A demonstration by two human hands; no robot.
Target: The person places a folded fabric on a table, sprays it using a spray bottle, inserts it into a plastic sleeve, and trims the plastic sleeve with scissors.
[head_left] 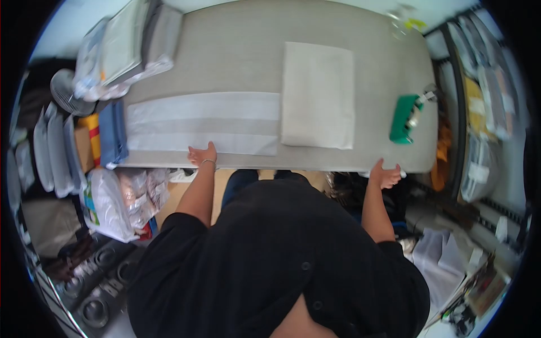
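A long, flat folded cloth in white with a pale grey band lies along the near left part of the table. My left hand is at its front edge, fingers apart, with nothing gripped. A cream folded fabric panel lies just right of the cloth. Off the table's front right edge is my right hand, its fingers partly curled. A small white thing shows at those fingertips; I cannot make out what it is.
The grey table carries a green box at right and stacked packaged fabrics at far left. Blue folded fabric sits at the left edge. A fan, plastic bags and loaded shelves flank the table.
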